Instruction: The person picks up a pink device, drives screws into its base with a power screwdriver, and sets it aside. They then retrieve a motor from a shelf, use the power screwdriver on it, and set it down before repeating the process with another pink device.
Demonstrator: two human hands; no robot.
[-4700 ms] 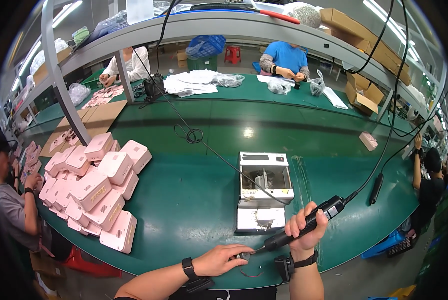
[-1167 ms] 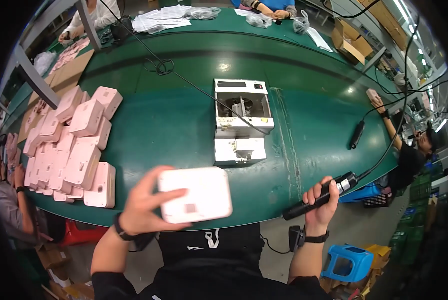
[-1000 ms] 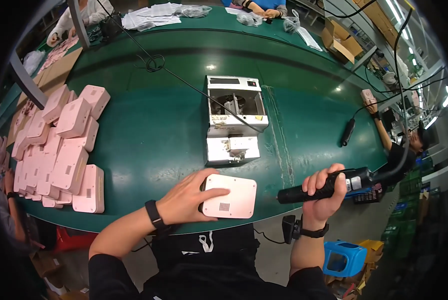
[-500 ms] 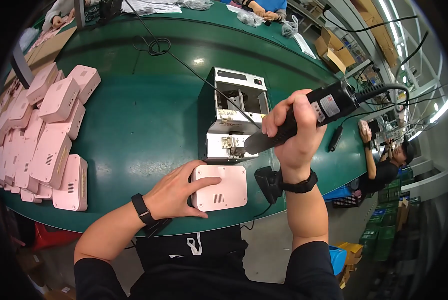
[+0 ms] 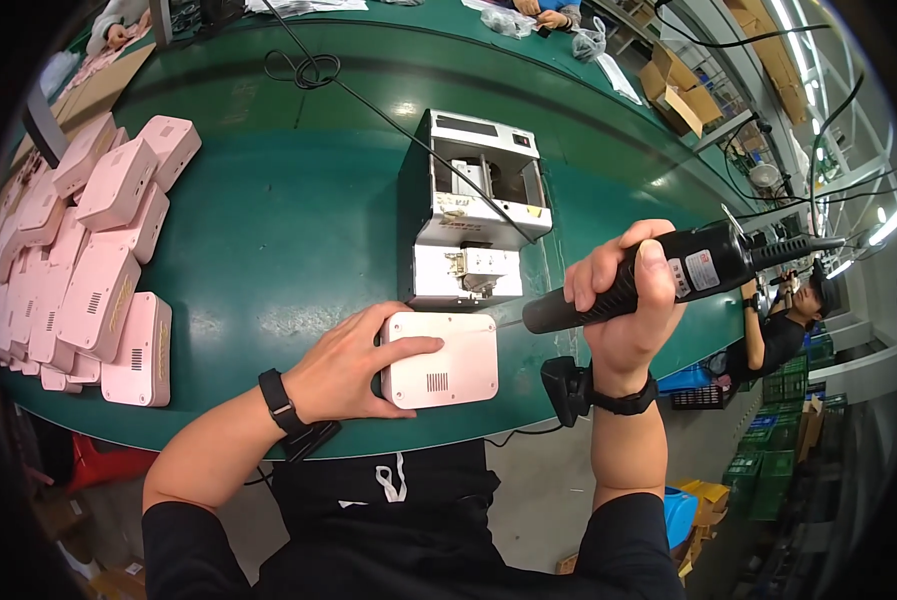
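Note:
A pink plastic box [image 5: 458, 365] lies on the green bench before me, its slotted side with corner holes facing up. My left hand [image 5: 353, 365] is closed on its left end, thumb at the near edge and a finger across the top. My right hand [image 5: 628, 285] wraps round a black electric screwdriver [image 5: 703, 262], tilted almost flat. Its thin bit points left toward the box's far right corner; whether it touches I cannot tell. Just beyond the box stands a black-and-silver screw feeder [image 5: 473, 210], its metal outlet block facing me.
Many pink boxes [image 5: 103, 285] are heaped at the left. A looped black cable [image 5: 313, 72] hangs across the feeder. Co-workers sit at the far side and at the right [image 5: 783, 320]. An open cardboard box [image 5: 678, 90] is at the far right.
My right hand has drawn the screwdriver back from the feeder's outlet, toward me and to the right, bringing its bit near the box's corner. My left hand still holds the box.

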